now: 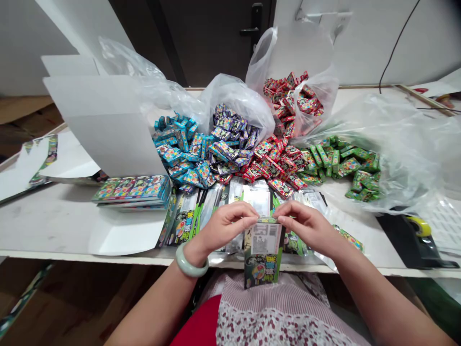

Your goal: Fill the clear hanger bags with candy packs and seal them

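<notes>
Both my hands pinch the top edge of a black and green printed pouch (pixel 264 257), which hangs upright over the table's front edge. My left hand (pixel 228 225) grips its left top corner between thumb and fingers. At the right top corner, my right hand (pixel 308 226) has its thumb and fingers closed the same way. Behind it, several flat packets (pixel 187 218) lie in an overlapping row. Farther back sit heaps of small boxes: blue boxes (pixel 183 149), purple boxes (pixel 234 134), red boxes (pixel 268 161) and green boxes (pixel 345 161).
Clear plastic bags (pixel 237 91) stand behind and around the heaps. At left, an open white carton (pixel 108 125) rises beside a stack of printed cards (pixel 133 190). A tape roll (pixel 418 226) in a black holder lies at right. The white table (pixel 72 226) ends close to my body.
</notes>
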A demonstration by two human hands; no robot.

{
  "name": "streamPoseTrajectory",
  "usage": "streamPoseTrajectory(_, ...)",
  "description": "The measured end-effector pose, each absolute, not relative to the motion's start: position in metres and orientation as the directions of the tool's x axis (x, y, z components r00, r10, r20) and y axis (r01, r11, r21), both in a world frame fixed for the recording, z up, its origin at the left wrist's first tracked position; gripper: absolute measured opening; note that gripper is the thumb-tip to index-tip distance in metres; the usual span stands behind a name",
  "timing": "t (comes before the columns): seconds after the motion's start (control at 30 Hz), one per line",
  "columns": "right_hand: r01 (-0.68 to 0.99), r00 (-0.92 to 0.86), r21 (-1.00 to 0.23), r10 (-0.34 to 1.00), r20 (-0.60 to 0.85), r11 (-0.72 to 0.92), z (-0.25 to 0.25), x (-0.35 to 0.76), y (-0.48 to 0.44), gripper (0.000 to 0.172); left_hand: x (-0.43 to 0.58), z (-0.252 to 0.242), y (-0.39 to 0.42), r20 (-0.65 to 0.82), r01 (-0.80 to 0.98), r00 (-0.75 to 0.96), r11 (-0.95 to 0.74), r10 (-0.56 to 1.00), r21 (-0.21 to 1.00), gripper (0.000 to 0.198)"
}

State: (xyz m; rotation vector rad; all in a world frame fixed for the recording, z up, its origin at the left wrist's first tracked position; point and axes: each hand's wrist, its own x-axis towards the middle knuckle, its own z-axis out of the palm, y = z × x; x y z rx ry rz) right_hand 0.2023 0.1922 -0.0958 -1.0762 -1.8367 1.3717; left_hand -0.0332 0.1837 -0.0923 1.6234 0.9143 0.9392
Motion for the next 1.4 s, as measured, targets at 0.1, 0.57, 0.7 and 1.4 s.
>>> streamPoseTrajectory(0.1,0.268,-0.496,-0.933,0.865,0.078,0.239,-0.101,0.204,0.183,0.011,-0.038,-0.094,0.18,0.172,0.135,0.42,-0.249,0.891,0.959,0.01)
streamPoseTrajectory(0.57,0.282,-0.353,-0.848,0.871,0.343,0.448,-0.111,0.185,0.169,0.005,-0.026,-0.122,0.172,0.26,0.124,0.31,-0.31,0.914,0.942,0.012)
streamPoseTrajectory(0.7,0.309,-0.381,-0.896,0.905,0.191,0.319,-0.117,0.211,0.187,0.017,-0.026,-0.128,0.18,0.25,0.174,0.215,-0.289,0.944,0.941,0.005)
streamPoseTrajectory(1.4,0.832,0.346,-0.464,0.938,0.006,-0.304,-0.214,0.4,0.2,0.017,-0.026,-0.129,0.191,0.189,0.32,0.125,-0.22,0.974,0.922,0.009)
